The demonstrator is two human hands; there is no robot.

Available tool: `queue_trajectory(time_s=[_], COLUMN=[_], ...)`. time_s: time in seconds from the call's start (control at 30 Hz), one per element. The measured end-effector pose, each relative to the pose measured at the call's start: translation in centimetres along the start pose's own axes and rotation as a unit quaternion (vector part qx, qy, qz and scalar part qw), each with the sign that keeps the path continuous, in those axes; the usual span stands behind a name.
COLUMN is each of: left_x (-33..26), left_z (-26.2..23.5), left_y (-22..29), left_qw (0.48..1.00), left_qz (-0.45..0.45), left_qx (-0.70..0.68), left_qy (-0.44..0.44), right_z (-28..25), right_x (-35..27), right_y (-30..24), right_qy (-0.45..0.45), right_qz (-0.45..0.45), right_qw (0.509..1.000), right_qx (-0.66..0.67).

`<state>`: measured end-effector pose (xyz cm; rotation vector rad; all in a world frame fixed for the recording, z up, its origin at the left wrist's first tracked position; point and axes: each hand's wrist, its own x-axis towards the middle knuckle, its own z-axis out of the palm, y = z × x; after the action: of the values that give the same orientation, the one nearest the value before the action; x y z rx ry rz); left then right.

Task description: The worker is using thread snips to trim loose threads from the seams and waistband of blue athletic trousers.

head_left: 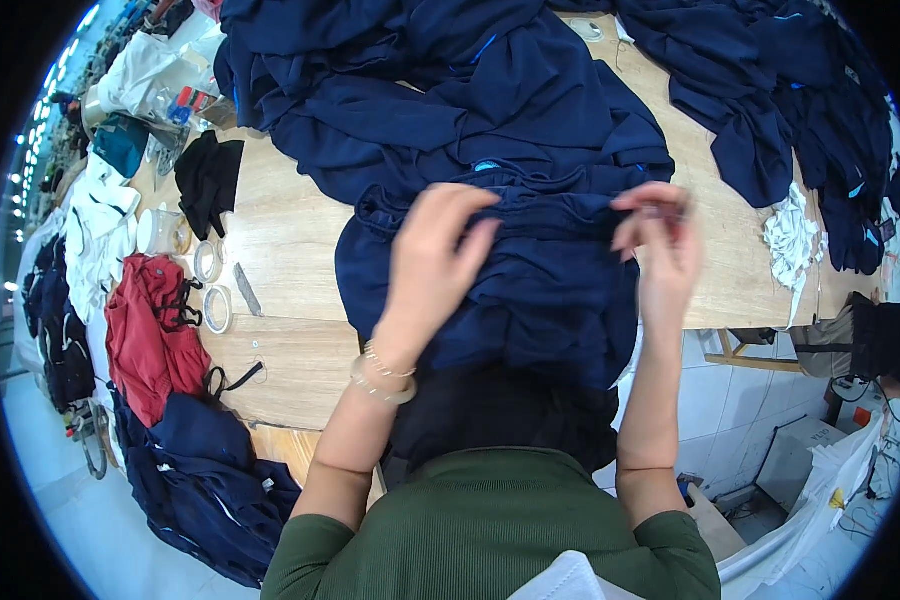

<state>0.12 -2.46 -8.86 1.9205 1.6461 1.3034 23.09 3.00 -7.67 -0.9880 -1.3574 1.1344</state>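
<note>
A navy blue garment (530, 290) with a gathered waistband lies in front of me, its lower part hanging over the table's near edge against my body. Above the left part of the waistband is my left hand (430, 265), thumb and fingers apart and holding nothing that I can see. By the band's right end, my right hand (667, 240) is curled and blurred by motion. Something dark reddish shows within its fingers, too smeared to name. Whether its fingertips touch the cloth is unclear. A small light blue label (486, 166) shows at the waistband.
More navy garments (390, 110) are heaped behind, and others (780, 90) at the far right. On the wooden table (290, 360) at left lie tape rolls (217, 309), a grey blade-like tool (247, 290), black cloth (208, 180) and a red garment (155, 335). White scraps (793, 245) lie right.
</note>
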Motion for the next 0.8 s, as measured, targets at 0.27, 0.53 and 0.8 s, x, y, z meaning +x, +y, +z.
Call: queue_trajectory(time_s=[0.27,0.53,0.8], left_x=[-1.2,-2.8,-2.6], left_z=[4.7,3.8,4.0], left_y=[-1.6,-0.8,-0.9], left_qw=[0.997,0.997,0.999], left_qz=[-0.033,-0.041,-0.035], left_qx=[0.033,0.02,0.029], left_qy=[-0.064,-0.067,-0.021], right_z=[3.3,2.3,1.4], right_x=[-2.6,-4.4,-4.8], right_y=[4.5,3.6,1.3], right_qy=[-0.071,-0.105,-0.094], right_qz=[0.057,0.058,0.133], right_qw=[0.987,0.988,0.982], right_qx=[-0.134,-0.101,-0.095])
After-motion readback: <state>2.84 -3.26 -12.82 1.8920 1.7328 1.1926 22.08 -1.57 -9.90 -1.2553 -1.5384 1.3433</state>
